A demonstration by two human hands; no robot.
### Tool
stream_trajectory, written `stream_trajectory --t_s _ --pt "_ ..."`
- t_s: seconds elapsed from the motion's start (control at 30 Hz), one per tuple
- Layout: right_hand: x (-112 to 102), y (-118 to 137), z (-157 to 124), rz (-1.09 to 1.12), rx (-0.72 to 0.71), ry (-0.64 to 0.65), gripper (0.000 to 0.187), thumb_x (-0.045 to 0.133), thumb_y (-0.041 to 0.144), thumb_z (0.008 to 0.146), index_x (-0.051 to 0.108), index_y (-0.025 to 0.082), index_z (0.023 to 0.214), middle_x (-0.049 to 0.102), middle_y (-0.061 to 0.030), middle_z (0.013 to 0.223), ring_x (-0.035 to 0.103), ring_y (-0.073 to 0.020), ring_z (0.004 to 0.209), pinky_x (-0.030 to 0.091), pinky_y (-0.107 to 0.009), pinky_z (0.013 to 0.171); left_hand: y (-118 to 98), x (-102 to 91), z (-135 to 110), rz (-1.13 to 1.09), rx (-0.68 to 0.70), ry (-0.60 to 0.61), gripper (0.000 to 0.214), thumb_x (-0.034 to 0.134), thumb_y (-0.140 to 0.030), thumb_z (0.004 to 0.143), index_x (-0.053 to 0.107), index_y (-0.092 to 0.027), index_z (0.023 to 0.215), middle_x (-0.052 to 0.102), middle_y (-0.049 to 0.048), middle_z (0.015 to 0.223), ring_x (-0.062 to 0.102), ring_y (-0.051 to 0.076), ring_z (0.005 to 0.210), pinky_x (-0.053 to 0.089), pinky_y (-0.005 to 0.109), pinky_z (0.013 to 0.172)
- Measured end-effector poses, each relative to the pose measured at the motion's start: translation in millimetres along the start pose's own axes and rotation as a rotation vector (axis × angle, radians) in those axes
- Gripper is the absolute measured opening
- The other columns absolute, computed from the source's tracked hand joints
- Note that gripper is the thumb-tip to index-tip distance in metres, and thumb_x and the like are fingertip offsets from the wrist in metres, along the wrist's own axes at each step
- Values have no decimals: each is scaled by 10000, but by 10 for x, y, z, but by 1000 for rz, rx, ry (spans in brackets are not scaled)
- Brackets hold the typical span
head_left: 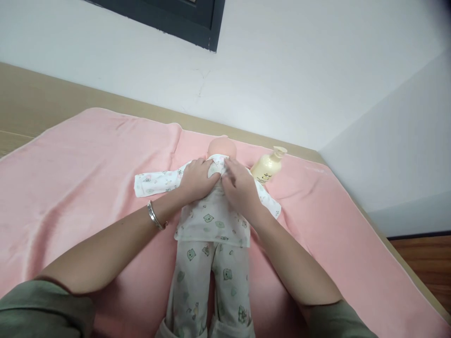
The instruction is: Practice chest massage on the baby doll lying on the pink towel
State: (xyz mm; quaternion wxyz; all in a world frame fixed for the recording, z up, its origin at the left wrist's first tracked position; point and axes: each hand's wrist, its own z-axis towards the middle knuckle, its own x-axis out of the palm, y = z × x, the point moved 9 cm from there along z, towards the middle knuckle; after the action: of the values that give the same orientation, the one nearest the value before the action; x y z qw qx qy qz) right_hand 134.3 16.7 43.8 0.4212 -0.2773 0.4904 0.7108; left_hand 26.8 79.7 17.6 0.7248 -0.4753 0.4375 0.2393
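Note:
A baby doll lies on its back on a pink blanket, dressed in a white printed top and matching trousers. My left hand pinches the top's collar at the doll's left chest side. My right hand grips the collar fabric just beside it, under the doll's chin. The two hands nearly touch. A silver bangle sits on my left wrist. One sleeve of the top lies spread out to the left.
A pale yellow pump bottle lies on the blanket right of the doll's head. The blanket covers a wooden surface against a white wall. The surface's right edge drops to a brown floor.

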Motion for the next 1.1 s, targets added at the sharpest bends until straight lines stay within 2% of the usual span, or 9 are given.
stream_trajectory --t_s 0.13,0.33,0.4,0.5,0.6,0.73,0.83,0.93,1.1 --pt "-251 64 -37 -25 -46 -191 591 329 275 990 455 178 1559 388 -119 1699 271 -283 1627 319 -607 1283 50 3 41 -19 -3 38 402 437 -382 946 698 -169 1164 681 144 1162 621 341 1146 503 510 1027" --pt "154 23 34 -136 -30 138 528 409 272 969 579 119 1444 467 -183 1637 365 -363 1570 314 -641 1265 147 39 47 -134 -44 -30 489 363 -323 986 659 -164 1341 686 119 1353 596 290 1281 447 485 1150" --pt "128 41 30 -96 -37 135 545 424 297 971 559 134 1473 456 -167 1650 366 -335 1576 324 -604 1278 155 47 33 -148 -47 -52 503 361 -334 990 651 -169 1367 690 112 1362 600 286 1282 448 485 1151" --pt "20 73 26 -58 -63 39 603 409 299 973 480 106 1541 393 -163 1690 320 -282 1607 302 -538 1310 145 51 16 -149 -33 -76 509 362 -360 990 661 -175 1359 705 112 1332 612 293 1262 455 494 1137" --pt "66 20 35 -94 -26 37 628 409 284 970 451 41 1548 380 -197 1690 279 -298 1623 252 -538 1331 141 47 11 -144 -19 -102 516 364 -360 988 657 -168 1367 705 124 1332 613 299 1260 453 500 1137" --pt "186 -25 17 -70 15 139 608 411 333 989 486 78 1536 426 -182 1668 336 -317 1598 268 -575 1320 143 48 11 -133 -13 -116 525 366 -354 986 649 -149 1378 691 137 1367 606 303 1274 439 498 1155" --pt "52 6 10 -30 -13 9 575 410 322 976 518 142 1512 483 -135 1638 393 -295 1563 328 -550 1296 130 42 4 -132 -10 -115 517 365 -364 989 654 -162 1367 706 128 1341 612 303 1263 449 503 1145" --pt "-6 -56 45 -53 0 -85 518 411 288 953 596 146 1415 601 -149 1503 505 -298 1450 409 -509 1237 103 26 -9 -131 -1 -118 495 371 -358 991 668 -163 1335 711 128 1325 625 301 1242 461 498 1129" --pt "150 -289 166 -80 109 29 472 462 358 948 636 177 1348 659 -161 1333 602 -331 1281 496 -509 1120 66 11 -29 -91 9 -125 445 380 -349 997 690 -163 1258 722 128 1276 637 296 1216 471 480 1107"
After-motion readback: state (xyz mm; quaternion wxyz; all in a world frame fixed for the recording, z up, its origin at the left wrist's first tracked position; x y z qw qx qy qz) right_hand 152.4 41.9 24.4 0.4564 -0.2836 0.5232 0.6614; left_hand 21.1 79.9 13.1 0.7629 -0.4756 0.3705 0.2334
